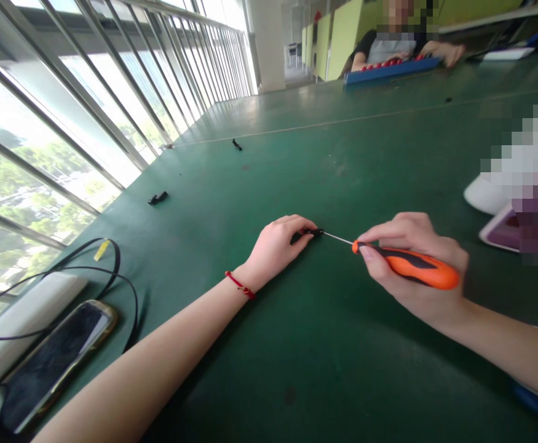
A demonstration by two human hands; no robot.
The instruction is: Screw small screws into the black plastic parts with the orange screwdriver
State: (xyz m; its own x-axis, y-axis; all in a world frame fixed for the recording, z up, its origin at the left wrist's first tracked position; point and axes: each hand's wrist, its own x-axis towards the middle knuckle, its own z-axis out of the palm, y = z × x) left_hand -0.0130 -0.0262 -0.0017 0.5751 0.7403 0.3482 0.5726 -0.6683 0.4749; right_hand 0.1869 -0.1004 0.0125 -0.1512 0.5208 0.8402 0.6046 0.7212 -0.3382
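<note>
An orange and black screwdriver (419, 269) lies in my right hand (416, 246), whose fingers are closed round its handle. Its thin metal shaft points left, and the tip meets the end of a small black part (313, 232). My left hand (283, 243) pinches that part between thumb and fingers, low over the green table. Most of the part is hidden by the fingers, so its kind does not show. A red cord bracelet (240, 285) circles my left wrist.
Small black pieces (158, 198) lie on the green table (269, 369) to the left. A phone (59, 363), a white box (29, 323) and a black cable (133, 295) are at lower left. Metal railing runs along the left edge. Across sits a person (393, 46) behind a blue tray (391, 71).
</note>
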